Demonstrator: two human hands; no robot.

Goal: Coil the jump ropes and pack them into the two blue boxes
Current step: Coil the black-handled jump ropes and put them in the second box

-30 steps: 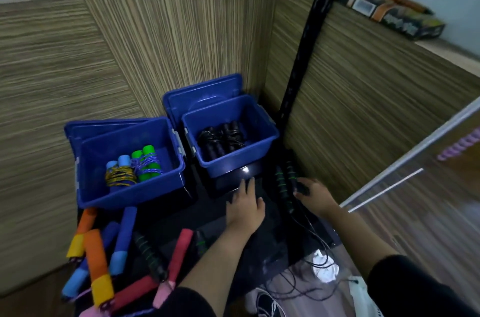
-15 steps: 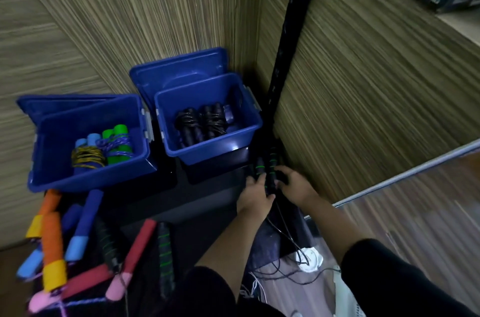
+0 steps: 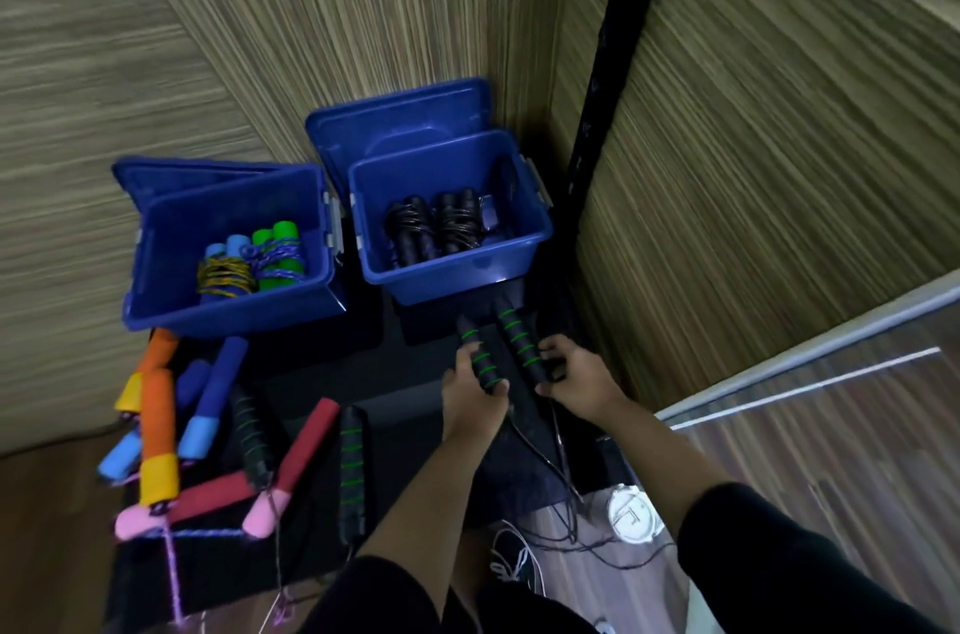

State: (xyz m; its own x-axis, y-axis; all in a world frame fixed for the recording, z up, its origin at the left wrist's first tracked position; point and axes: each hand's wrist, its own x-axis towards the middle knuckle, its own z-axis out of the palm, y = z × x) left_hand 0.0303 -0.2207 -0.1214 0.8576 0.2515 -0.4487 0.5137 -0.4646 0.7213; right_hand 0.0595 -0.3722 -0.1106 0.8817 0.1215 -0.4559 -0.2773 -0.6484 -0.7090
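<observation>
Both grips are clenched on one rope: left hand (image 3: 470,391) wraps one black handle with green rings (image 3: 480,355), right hand (image 3: 576,381) pinches its twin (image 3: 519,342), side by side on the dark tabletop (image 3: 415,373) just in front of the right blue box (image 3: 457,274). The thin black cord (image 3: 550,467) trails off the edge to the floor, so it could snag or tangle there while being coiled. Loose handles (image 3: 213,394) lie near the left blue box (image 3: 234,306), and a swinging cord might drag them.
</observation>
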